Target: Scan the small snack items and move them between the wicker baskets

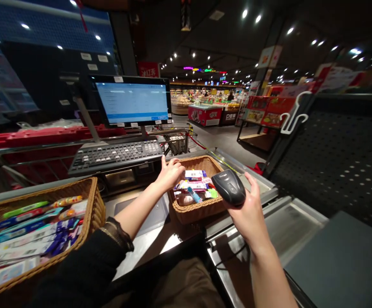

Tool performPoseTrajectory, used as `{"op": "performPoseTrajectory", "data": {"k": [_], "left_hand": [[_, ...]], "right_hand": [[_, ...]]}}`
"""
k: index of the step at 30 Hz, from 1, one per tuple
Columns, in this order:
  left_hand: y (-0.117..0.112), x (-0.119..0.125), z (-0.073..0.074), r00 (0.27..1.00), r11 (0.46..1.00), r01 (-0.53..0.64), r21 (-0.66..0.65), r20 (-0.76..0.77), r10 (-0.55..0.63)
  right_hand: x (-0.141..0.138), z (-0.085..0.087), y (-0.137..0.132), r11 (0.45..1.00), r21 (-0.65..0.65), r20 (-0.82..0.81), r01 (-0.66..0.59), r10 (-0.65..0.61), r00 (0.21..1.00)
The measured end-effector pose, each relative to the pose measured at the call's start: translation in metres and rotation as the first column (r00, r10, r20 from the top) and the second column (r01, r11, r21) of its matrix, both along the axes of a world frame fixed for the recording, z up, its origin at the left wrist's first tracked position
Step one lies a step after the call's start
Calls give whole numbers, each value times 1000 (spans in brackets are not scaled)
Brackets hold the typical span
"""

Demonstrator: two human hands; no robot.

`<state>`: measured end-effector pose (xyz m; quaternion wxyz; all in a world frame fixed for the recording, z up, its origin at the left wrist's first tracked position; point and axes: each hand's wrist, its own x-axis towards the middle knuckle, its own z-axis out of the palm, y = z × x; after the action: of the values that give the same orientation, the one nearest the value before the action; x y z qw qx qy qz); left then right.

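Note:
My right hand is closed around a black handheld barcode scanner, held above the right side of a small wicker basket. Inside that basket lie several small packaged goods, among them white-and-purple packets and a blue tube-like item. My left hand is at the basket's left rim, its thumb raised apart from bent fingers. Nothing shows in its grip, though the fingertips are partly hidden. A larger wicker basket on the left holds many similar packets, lying flat and stacked.
Behind the baskets stand a keyboard and a lit monitor. The metal counter runs to the right, beside a dark perforated panel with a white hook. A shopping cart and store displays are farther back.

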<state>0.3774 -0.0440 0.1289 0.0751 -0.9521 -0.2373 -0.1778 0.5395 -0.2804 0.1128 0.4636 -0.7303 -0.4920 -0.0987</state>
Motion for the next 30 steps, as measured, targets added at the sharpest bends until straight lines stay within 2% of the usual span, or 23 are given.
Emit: {"op": "performPoseTrajectory", "data": {"k": [5,8,10,18,26,30], "left_hand": [[7,46,-36,994,979,-104,-176,-42,98],[14,58,-57,985,958,-167,-232,-88,150],[16,61,-64,980,956,-187,-227,-112,165],[12,64,-61,955,943,-243,-228,-225,192],[19,67,-70,952,916,-260,-305,-238,191],[17,68,-68,970,928,-213,-306,-182,163]], "right_hand": [[8,-6,-6,1000,-12,-27,18,-18,999],[10,-8,-8,999,-18,-47,30,-31,998],[11,-11,-8,999,-26,-57,38,-39,998],[4,-16,-6,998,-26,-100,64,-66,993],[3,-18,-6,997,-49,-108,62,-67,992],[8,-20,-6,997,-79,-52,18,-22,998]]}}
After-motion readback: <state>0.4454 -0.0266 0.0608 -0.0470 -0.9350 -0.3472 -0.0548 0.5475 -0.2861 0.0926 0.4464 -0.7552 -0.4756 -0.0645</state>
